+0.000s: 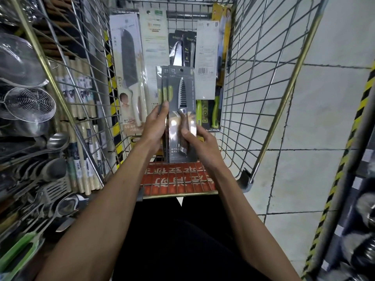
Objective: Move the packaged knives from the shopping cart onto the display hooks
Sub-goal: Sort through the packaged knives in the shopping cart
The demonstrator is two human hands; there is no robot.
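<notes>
Grey knife packs held upright between both hands over the cart

Steel strainers (30, 106) and ladles hang on the display at far left, and any free hooks there cannot be made out. Moving right, the left hand (155, 126) is closed round the left edge of a small fanned stack of grey packaged knives (180, 110), thumb on the front; the right hand (199, 142) pinches the front pack's lower right, thumb over the wooden handle. The stack's long axis runs away from the person, blade tip and hang-hole at the far end, just above the shopping cart (261, 110), where more packs lean. Judging by this, the display lies to the left, so the left hand is nearer and the hole end must swing that way.
</notes>
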